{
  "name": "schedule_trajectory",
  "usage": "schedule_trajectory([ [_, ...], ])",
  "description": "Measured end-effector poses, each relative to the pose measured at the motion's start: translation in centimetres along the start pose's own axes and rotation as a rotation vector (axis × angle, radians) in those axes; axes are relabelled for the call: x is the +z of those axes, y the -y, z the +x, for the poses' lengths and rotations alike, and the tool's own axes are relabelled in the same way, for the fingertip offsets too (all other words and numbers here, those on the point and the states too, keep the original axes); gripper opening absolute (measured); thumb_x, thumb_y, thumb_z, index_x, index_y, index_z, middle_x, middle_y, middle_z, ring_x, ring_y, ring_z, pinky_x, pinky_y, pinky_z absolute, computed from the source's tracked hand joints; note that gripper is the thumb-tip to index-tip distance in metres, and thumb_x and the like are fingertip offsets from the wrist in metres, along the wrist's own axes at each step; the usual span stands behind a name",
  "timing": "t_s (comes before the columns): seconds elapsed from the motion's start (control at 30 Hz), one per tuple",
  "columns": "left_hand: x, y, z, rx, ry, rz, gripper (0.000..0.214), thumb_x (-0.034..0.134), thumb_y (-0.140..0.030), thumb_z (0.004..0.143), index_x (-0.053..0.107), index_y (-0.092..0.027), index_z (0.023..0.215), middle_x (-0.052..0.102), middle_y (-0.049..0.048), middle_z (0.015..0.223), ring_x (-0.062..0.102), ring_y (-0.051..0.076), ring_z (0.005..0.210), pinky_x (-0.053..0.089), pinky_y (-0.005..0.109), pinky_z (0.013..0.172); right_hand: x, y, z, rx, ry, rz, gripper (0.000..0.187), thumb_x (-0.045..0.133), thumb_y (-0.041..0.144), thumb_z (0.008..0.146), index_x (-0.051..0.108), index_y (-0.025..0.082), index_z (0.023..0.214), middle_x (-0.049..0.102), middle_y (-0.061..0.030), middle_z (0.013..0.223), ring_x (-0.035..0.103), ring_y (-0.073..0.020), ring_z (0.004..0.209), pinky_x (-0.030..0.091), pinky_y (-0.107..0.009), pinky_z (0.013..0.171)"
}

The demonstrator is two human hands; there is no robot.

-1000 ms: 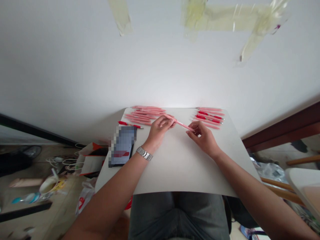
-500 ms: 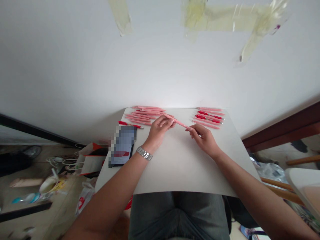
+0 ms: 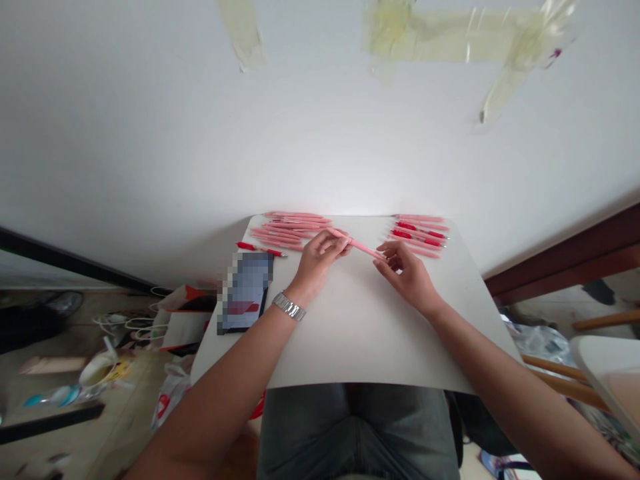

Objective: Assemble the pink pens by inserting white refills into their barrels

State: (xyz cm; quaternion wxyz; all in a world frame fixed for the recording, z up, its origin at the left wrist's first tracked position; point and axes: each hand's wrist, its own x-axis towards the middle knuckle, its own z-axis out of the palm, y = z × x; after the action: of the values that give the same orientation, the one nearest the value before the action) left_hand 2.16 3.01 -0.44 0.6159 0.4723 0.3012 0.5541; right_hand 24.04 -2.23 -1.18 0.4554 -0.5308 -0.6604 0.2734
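My left hand [image 3: 318, 261] is closed around one end of a pink pen [image 3: 361, 247], held just above the white table [image 3: 350, 327]. My right hand [image 3: 406, 275] pinches the pen's other end between thumb and fingers. A pile of several pink pens [image 3: 289, 229] lies at the far left of the table, right behind my left hand. Another group of pink and red pens [image 3: 419, 235] lies at the far right, just past my right hand. One red pen [image 3: 260, 249] lies apart at the left edge.
A phone [image 3: 246, 291] rests on the table's left side. Bags, cables and clutter [image 3: 125, 347] cover the floor to the left. A wooden ledge [image 3: 565, 257] and chair parts stand at the right. The white wall with tape strips [image 3: 450, 40] rises behind the table.
My right hand's fingers have shifted slightly along the tip end of the pink pen. My left hand and the pens on the table have stayed put.
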Motion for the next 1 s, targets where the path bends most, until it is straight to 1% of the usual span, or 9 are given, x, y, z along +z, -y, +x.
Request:
schedule_trajectory([
  [0.13,0.0,0.0,0.0,-0.011,-0.012,0.001,0.026,0.085,-0.040,0.085,0.072,-0.019,0.094,0.072,0.0052,0.114,0.069,0.016,0.099,0.060,0.035,0.097,0.0,-0.2,0.0,-0.023,-0.019,0.001,0.029,0.074,0.045,0.092,0.063,0.025,0.110,0.065,-0.0013,0.091,0.059,-0.0137,0.068,0.052,-0.029,0.065],
  [0.23,0.0,0.0,0.0,-0.011,-0.012,0.005,0.025,0.084,-0.039,0.085,0.072,-0.019,0.093,0.072,0.0049,0.114,0.069,0.015,0.098,0.060,0.035,0.097,0.0,-0.1,0.1,-0.036,-0.020,0.005,0.025,0.072,0.044,0.094,0.064,0.024,0.108,0.065,-0.0010,0.089,0.059,-0.0135,0.068,0.051,-0.028,0.064],
  [0.4,0.0,0.0,0.0,-0.009,0.000,0.012,0.026,0.084,-0.041,0.085,0.074,-0.020,0.096,0.073,0.0060,0.113,0.071,0.017,0.099,0.059,0.036,0.098,-0.2,0.3,0.1,-0.049,-0.001,-0.013,0.025,0.067,0.046,0.098,0.068,0.022,0.105,0.066,-0.0024,0.087,0.060,-0.0147,0.069,0.050,-0.029,0.064],
  [0.53,0.1,-0.2,0.0,-0.006,0.012,0.010,0.025,0.084,-0.041,0.085,0.073,-0.019,0.093,0.074,0.0061,0.111,0.072,0.018,0.102,0.059,0.036,0.098,-0.4,0.8,0.1,-0.056,0.026,-0.038,0.031,0.058,0.049,0.104,0.069,0.021,0.097,0.066,-0.0043,0.085,0.060,-0.0162,0.071,0.048,-0.031,0.065],
  [0.73,0.3,-0.3,-0.1,-0.003,0.006,0.021,0.028,0.085,-0.042,0.084,0.073,-0.020,0.096,0.073,0.0065,0.114,0.071,0.018,0.102,0.059,0.035,0.096,-0.4,0.9,0.0,-0.009,0.056,-0.038,0.038,0.053,0.054,0.105,0.068,0.021,0.098,0.065,-0.0037,0.082,0.059,-0.0164,0.069,0.047,-0.031,0.064],
  [0.8,0.2,-0.3,-0.1,-0.003,0.007,0.021,0.028,0.084,-0.043,0.085,0.073,-0.020,0.096,0.073,0.0060,0.114,0.071,0.017,0.102,0.058,0.035,0.097,-0.3,0.7,0.0,-0.001,0.053,-0.018,0.035,0.056,0.054,0.104,0.067,0.021,0.102,0.067,-0.0039,0.086,0.060,-0.0159,0.070,0.049,-0.031,0.065],
  [0.87,0.2,-0.3,-0.1,-0.006,0.001,0.019,0.028,0.084,-0.042,0.085,0.072,-0.020,0.096,0.072,0.0056,0.116,0.070,0.017,0.100,0.058,0.035,0.097,-0.2,0.5,0.0,0.009,0.037,0.000,0.031,0.063,0.052,0.100,0.066,0.022,0.108,0.068,-0.0036,0.091,0.061,-0.0153,0.070,0.050,-0.030,0.065],
  [0.93,0.2,-0.3,-0.1,-0.012,-0.010,0.017,0.029,0.085,-0.043,0.084,0.072,-0.020,0.096,0.071,0.0056,0.118,0.070,0.016,0.100,0.058,0.035,0.097,0.0,0.2,0.0,0.017,0.019,0.010,0.033,0.071,0.050,0.094,0.064,0.024,0.113,0.068,-0.0029,0.094,0.062,-0.0152,0.070,0.052,-0.030,0.065],
  [1.0,0.2,-0.3,-0.1,-0.018,-0.019,0.015,0.031,0.086,-0.043,0.082,0.072,-0.020,0.096,0.072,0.0056,0.116,0.070,0.016,0.099,0.058,0.035,0.097,0.0,0.0,0.0,0.013,0.004,0.011,0.034,0.075,0.049,0.091,0.063,0.024,0.111,0.068,-0.0024,0.094,0.063,-0.0151,0.070,0.053,-0.030,0.065],
])
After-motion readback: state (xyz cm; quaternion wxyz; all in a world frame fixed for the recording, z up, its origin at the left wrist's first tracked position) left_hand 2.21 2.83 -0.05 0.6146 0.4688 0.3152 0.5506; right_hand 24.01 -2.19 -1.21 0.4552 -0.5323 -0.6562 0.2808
